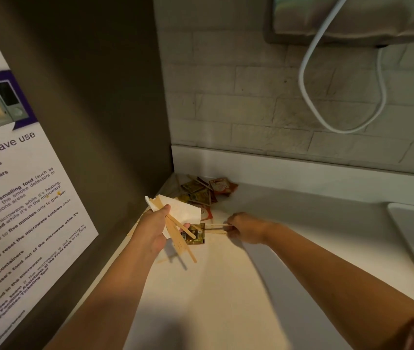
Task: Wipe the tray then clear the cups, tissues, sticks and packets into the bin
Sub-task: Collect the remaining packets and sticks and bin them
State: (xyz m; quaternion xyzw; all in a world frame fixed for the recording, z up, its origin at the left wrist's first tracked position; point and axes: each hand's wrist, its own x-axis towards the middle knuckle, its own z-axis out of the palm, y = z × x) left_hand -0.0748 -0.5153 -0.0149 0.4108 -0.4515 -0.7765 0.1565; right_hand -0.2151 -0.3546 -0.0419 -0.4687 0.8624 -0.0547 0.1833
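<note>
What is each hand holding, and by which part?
Left hand grips a tissue and sticks, the sticks by their far half. Right hand pinches two loose sticks on the counter by their right ends.

Both forearms extended, left hand (159, 229) lifted — gripping tissue (188, 213) and sticks (175, 227) — right hand (245, 229) low (knuckles up), pinching other sticks (216, 225).

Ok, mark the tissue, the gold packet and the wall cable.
tissue (188, 212): head view, on its bare white middle.
gold packet (198, 240): head view, on its lower half.
wall cable (301, 79): head view, on the loop's left side.
</note>
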